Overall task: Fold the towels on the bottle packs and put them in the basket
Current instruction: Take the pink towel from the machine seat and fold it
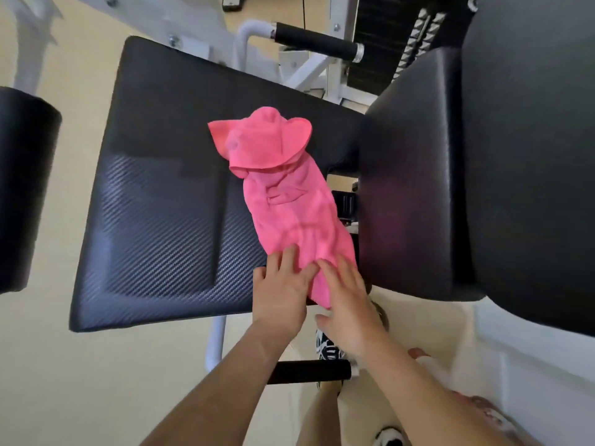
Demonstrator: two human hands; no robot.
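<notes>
**Towel's near end under two hands; pads run off the frame**

The left hand (pixel 280 291) and right hand (pixel 347 304) lie flat over most of the near end of the towel (pixel 289 201), so its edge there is largely hidden. Its far end is turned back on itself and covers the layer beneath. The right hand is smeared by blur. Both forearms run off the bottom edge. The left pad (pixel 22 188) is cut by the left edge, the right pad (pixel 531 156) by the right and top edges. The handle (pixel 309 371) passes behind both forearms. A shoe (pixel 328 346) shows only in part behind the right wrist. The stack (pixel 418 37) is cut off at the top, its detail too small to tell.
</notes>
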